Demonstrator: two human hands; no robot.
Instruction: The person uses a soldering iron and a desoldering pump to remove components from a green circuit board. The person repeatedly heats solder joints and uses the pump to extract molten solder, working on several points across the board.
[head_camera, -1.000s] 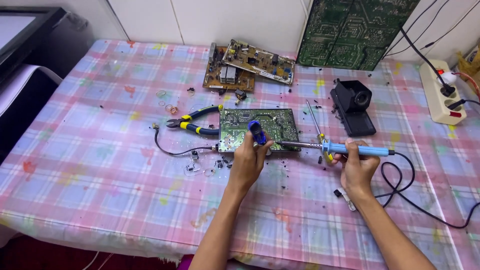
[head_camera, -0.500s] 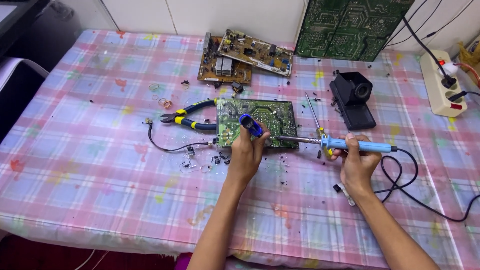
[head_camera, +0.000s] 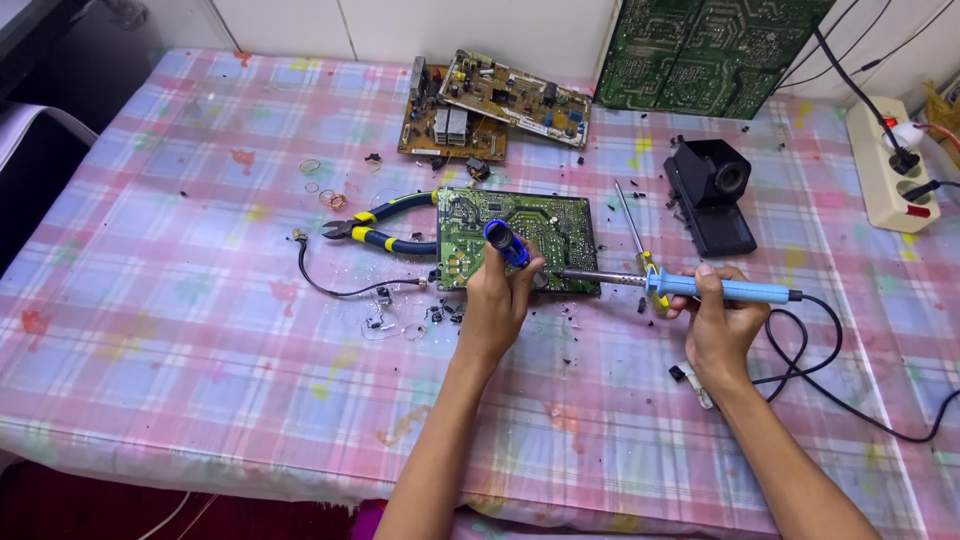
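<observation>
Barely anything has shifted since the earlier frames; both hands keep their grip. Pliers (head_camera: 385, 228) lie left of the green circuit board (head_camera: 520, 240) at mid-table. Left hand (head_camera: 498, 305) wraps a blue-tipped tool (head_camera: 506, 243), upright on the board. Right hand (head_camera: 718, 325) pinches the blue soldering iron (head_camera: 700, 288), tip touching the board's edge. White power strip (head_camera: 890, 165) sits far right.

Single view: head-worn camera, above near edge of desk (head_camera: 150, 400), looking down and forward at steep angle. Green circuit board (head_camera: 520, 240) sits just above frame centre; whole desk width visible around it. Wall base and leaning boards beyond circuit board, at top edge. Own forearms enter from bottom edge, below circuit board; left hand (head_camera: 497, 305) and right hand (head_camera: 718, 330) at mid-frame. Medium distance, arm's reach. No second view to share scene.
</observation>
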